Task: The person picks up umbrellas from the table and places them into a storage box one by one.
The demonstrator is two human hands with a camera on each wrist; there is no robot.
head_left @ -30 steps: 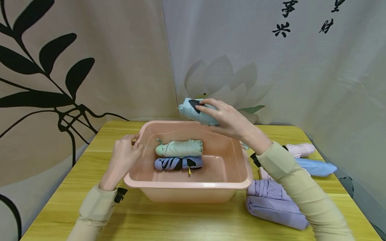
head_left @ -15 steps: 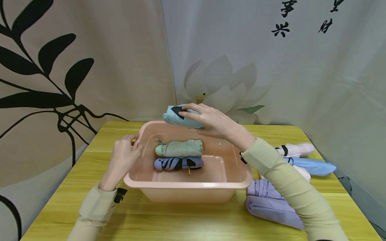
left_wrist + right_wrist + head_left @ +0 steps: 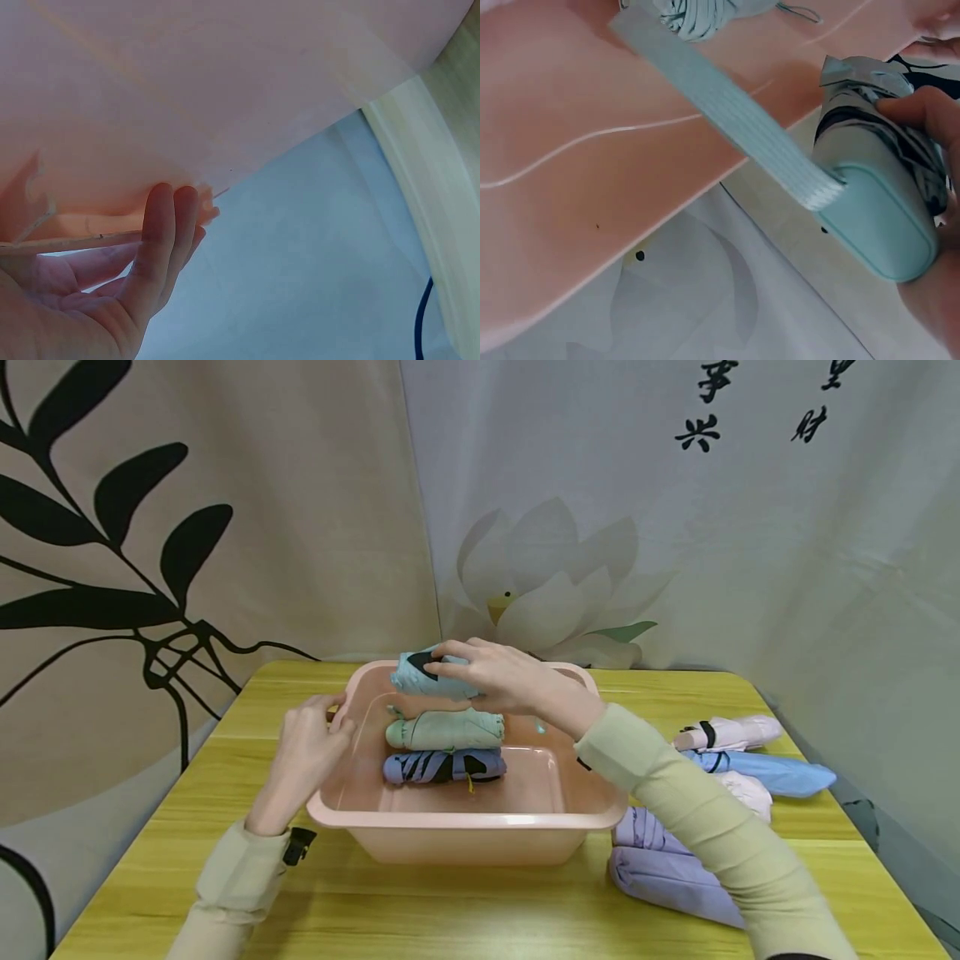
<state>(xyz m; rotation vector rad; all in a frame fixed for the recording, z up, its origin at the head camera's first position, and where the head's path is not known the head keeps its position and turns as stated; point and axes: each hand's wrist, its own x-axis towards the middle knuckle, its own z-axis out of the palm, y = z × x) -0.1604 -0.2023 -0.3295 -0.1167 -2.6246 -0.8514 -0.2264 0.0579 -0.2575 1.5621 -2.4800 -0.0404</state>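
Pale-blue folded umbrella (image 3: 422,683), left-to-right, handle (image 3: 881,221) rightward, right fingers (image 3: 454,672) curled round it, left fingers (image 3: 154,232) gripping basin (image 3: 468,821)

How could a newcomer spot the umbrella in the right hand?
On the table stands a pink tub. At its far side, the right hand holds a light blue umbrella. Unlike the mint umbrella and purple umbrella lying inside, it is held up.

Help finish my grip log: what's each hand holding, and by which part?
The right hand grips the light-blue umbrella around its fabric-wrapped body; the left hand holds the pink tub by its left rim.
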